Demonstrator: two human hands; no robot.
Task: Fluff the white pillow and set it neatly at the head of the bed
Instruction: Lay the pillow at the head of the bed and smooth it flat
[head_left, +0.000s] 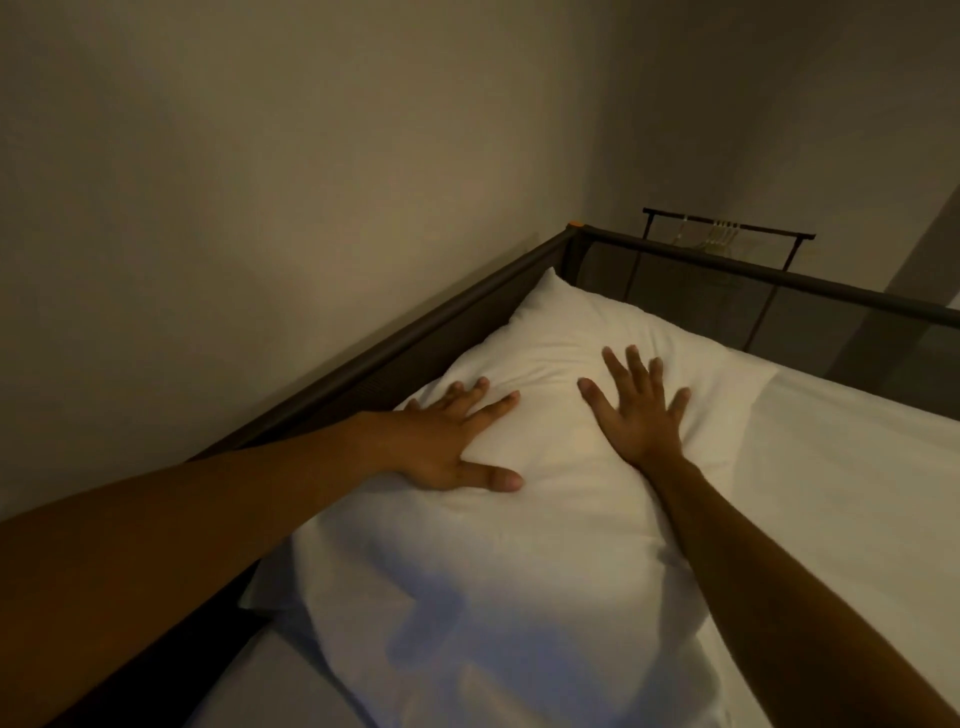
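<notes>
Head view: looking down and forward along a bed in dim light, both bare arms reaching out.
Pillow: plump white fabric pillow (524, 519) lying lengthwise beside the dark metal bed rail (415, 353) on the left, its far corner tucked into the corner where that rail meets the far dark mesh end panel (727, 301); it rests on the white bed sheet (857, 467).
Left hand (441, 447): flat and released, fingers spread, palm pressed on the pillow's left side by the rail; it grips nothing.
Right hand (641, 410): likewise flat with splayed fingers, palm down on the pillow's far middle.
Why so: open palms seem to be patting and smoothing the filling rather than lifting it.
Stage: the pillow appears already set against the frame, so this looks like final smoothing.
Beyond: thin black clothes rack with hangers (727, 234) behind the end panel.
</notes>
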